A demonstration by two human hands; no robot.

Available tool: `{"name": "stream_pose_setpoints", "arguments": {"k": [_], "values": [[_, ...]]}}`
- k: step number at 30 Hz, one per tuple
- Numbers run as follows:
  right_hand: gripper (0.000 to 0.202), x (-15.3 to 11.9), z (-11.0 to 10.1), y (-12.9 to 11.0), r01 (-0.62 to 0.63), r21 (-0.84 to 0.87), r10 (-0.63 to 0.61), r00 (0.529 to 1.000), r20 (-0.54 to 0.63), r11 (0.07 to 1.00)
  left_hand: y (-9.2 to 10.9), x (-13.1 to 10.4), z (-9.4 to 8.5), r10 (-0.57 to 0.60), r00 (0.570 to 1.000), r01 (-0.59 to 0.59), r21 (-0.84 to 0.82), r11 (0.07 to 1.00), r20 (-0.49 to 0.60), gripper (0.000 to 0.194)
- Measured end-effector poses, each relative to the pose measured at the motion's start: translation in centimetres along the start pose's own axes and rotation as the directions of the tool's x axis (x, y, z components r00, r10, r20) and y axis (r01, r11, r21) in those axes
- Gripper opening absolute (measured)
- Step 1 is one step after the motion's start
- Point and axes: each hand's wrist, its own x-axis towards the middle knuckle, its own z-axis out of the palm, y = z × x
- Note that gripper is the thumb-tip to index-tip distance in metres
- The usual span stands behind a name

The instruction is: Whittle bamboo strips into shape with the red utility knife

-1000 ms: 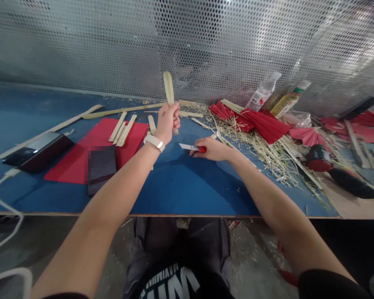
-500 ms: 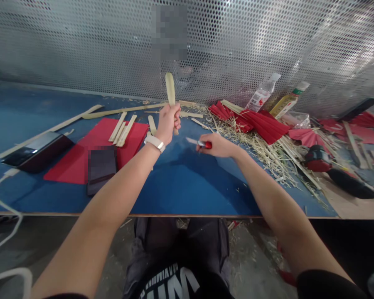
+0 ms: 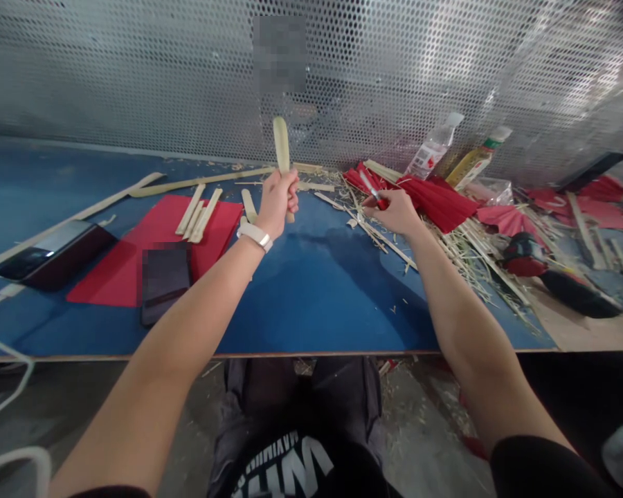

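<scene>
My left hand [image 3: 279, 199] is closed round a pale wooden strip [image 3: 281, 142], whose rounded end points up toward the mesh panel. In my right hand [image 3: 394, 209] is a knife with a red handle [image 3: 382, 204]; its blade [image 3: 366, 183] points up and to the left, over the edge of the wood shavings [image 3: 457, 266]. The knife and the strip are apart. Just left of my left hand, another short wooden strip [image 3: 248, 206] lies on the blue table [image 3: 322, 304].
Red paper [image 3: 114, 270] at left bears several wooden sticks [image 3: 205, 216] and a phone [image 3: 165, 283]. A foldable device [image 3: 57, 252] lies farther left. Folded red paper [image 3: 439, 200], two bottles [image 3: 433, 149] and a red-black tool [image 3: 524, 254] are at right. A mesh panel [image 3: 187, 90] stands behind.
My right hand has moved right and away from me with the knife, whose blade now points more upward. Some shavings near it have shifted. My left hand still holds the strip upright.
</scene>
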Motion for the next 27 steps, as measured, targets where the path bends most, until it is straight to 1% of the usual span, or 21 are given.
{"name": "stream_pose_setpoints", "arguments": {"k": [1, 2, 3, 4, 6, 7, 8, 11, 12, 13, 14, 15, 17, 18, 19, 20, 21, 23, 24, 25, 27], "values": [[0.019, 0.1, -0.3, -0.3, 0.039, -0.011, -0.038, 0.994, 0.103, 0.999, 0.0, 0.0, 0.1, -0.008, 1.0, 0.009, 0.008, 1.0, -0.005, 0.037], [0.019, 0.2, -0.6, -0.6, 0.076, -0.018, -0.07, 0.975, 0.209, 0.997, 0.1, 0.0, 0.1, -0.017, 1.0, 0.017, 0.017, 1.0, -0.01, 0.037], [0.019, 0.2, -1.0, -1.0, 0.109, -0.022, -0.096, 0.944, 0.314, 0.994, 0.1, 0.0, 0.1, -0.027, 1.0, 0.028, 0.028, 0.999, -0.016, 0.038], [0.019, 0.1, -1.4, -1.5, 0.137, -0.023, -0.116, 0.902, 0.416, 0.99, 0.1, 0.0, 0.2, -0.038, 0.999, 0.039, 0.039, 0.998, -0.022, 0.039], [0.019, -0.8, -2.5, -2.6, 0.184, -0.018, -0.136, 0.786, 0.603, 0.983, 0.1, 0.1, 0.1, -0.052, 0.998, 0.054, 0.051, 0.997, -0.029, 0.041], [0.019, -1.6, -3.1, -3.2, 0.195, -0.02, -0.132, 0.731, 0.67, 0.981, 0.1, 0.2, 0.0, -0.05, 0.998, 0.051, 0.04, 0.998, -0.026, 0.042], [0.02, -2.8, -3.6, -3.9, 0.191, -0.026, -0.116, 0.691, 0.713, 0.981, 0.0, 0.3, 0.0, -0.044, 0.999, 0.045, 0.02, 0.999, -0.018, 0.043], [0.024, -7.6, -5.3, -5.2, 0.17, 0.026, -0.13, 0.641, 0.756, 0.985, 0.0, 0.5, -0.2, -0.045, 0.999, 0.045, -0.029, 0.999, 0.01, 0.044], [0.026, -9.3, -5.8, -5.3, 0.167, 0.033, -0.135, 0.642, 0.755, 0.985, 0.0, 0.5, -0.2, -0.054, 0.998, 0.054, -0.026, 0.998, 0.011, 0.045], [0.03, -11.1, -6.3, -5.3, 0.165, 0.029, -0.133, 0.662, 0.737, 0.986, 0.1, 0.4, -0.1, -0.066, 0.998, 0.066, -0.014, 0.998, 0.007, 0.045], [0.033, -12.7, -6.8, -5.2, 0.163, 0.019, -0.131, 0.706, 0.696, 0.986, 0.2, 0.3, -0.1, -0.076, 0.997, 0.076, 0.002, 0.997, 0.002, 0.046], [0.034, -14.2, -7.3, -5.0, 0.143, 0.002, -0.113, 0.771, 0.627, 0.99, 0.3, 0.2, 0.0, -0.078, 0.997, 0.078, 0.014, 0.997, 0.0, 0.046], [0.035, -16.7, -8.2, -4.5, 0.063, -0.017, -0.052, 0.927, 0.371, 0.998, 0.3, 0.1, 0.2, -0.058, 0.998, 0.057, 0.018, 0.998, 0.01, 0.045], [0.032, -17.8, -8.6, -4.4, 0.018, -0.013, -0.015, 0.976, 0.219, 1.0, 0.3, 0.1, 0.2, -0.037, 0.999, 0.037, 0.012, 0.999, 0.021, 0.043], [0.029, -18.7, -9.1, -4.3, -0.029, 0.004, 0.029, 0.998, 0.064, 1.0, 0.2, 0.1, 0.1, -0.009, 1.0, 0.009, 0.002, 1.0, 0.027, 0.041], [0.024, -19.6, -9.5, -4.4, -0.086, 0.028, 0.088, 0.994, -0.069, 0.996, 0.1, 0.2, -0.1, 0.012, 0.999, -0.012, -0.004, 1.0, 0.032, 0.04], [0.02, -20.3, -9.9, -4.5, -0.15, 0.06, 0.158, 0.97, -0.182, 0.987, 0.0, 0.4, -0.3, 0.016, 0.999, -0.016, 0.003, 1.0, 0.046, 0.04], [0.014, -21.6, -10.7, -5.0, -0.257, 0.155, 0.296, 0.889, -0.35, 0.954, -0.2, 0.7, -0.7, -0.014, 0.996, 0.009, 0.058, 0.998, 0.083, 0.044], [0.014, -22.1, -11.0, -5.2, -0.283, 0.204, 0.344, 0.846, -0.406, 0.937, -0.2, 0.9, -0.9, -0.029, 0.995, 0.021, 0.083, 0.996, 0.098, 0.047], [0.016, -22.5, -11.3, -5.4, -0.284, 0.237, 0.363, 0.818, -0.446, 0.929, -0.1, 1.0, -1.0, -0.041, 0.993, 0.03, 0.1, 0.995, 0.113, 0.049], [0.016, -22.9, -11.6, -5.7, -0.241, 0.272, 0.352, 0.789, -0.504, 0.932, 0.1, 0.9, -1.0, -0.039, 0.992, 0.026, 0.115, 0.993, 0.12, 0.051]]}}
